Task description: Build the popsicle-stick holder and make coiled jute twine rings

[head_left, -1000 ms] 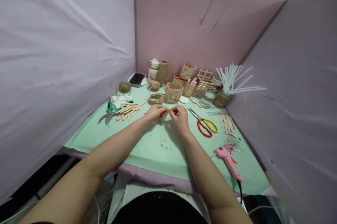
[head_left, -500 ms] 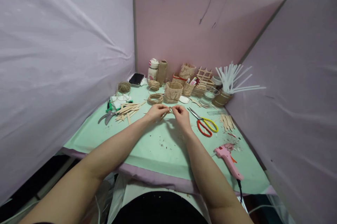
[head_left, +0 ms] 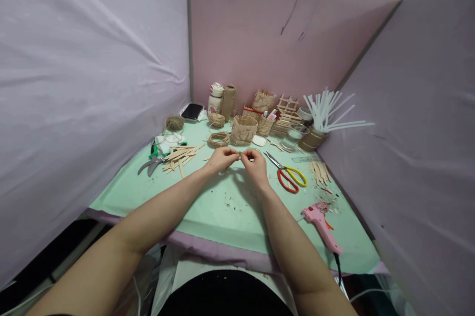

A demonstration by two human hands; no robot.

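Over the middle of the green-covered table, my left hand (head_left: 223, 158) and my right hand (head_left: 253, 161) meet almost fingertip to fingertip. Both are closed in a pinch on a thin tan piece of twine (head_left: 230, 163), part of which hangs below my left fingers; most of it is hidden by the hands. Just behind them lies a coil of twine (head_left: 218, 139), beside a round basket-like holder (head_left: 244, 130) with a scalloped rim. Scissors (head_left: 285, 171) with one red and one yellow handle rest to the right of my right hand.
A pink glue gun (head_left: 322, 227) lies at the right front, its cord over the edge. Wooden sticks (head_left: 181, 158) and pruning shears (head_left: 150, 165) are at left. A glass bowl (head_left: 295, 137) and a jar of white glue sticks (head_left: 313, 138) stand at back right.
My fingertips have shifted slightly, and the strand between them shows less than before. The arms and the things on the table stay in place.
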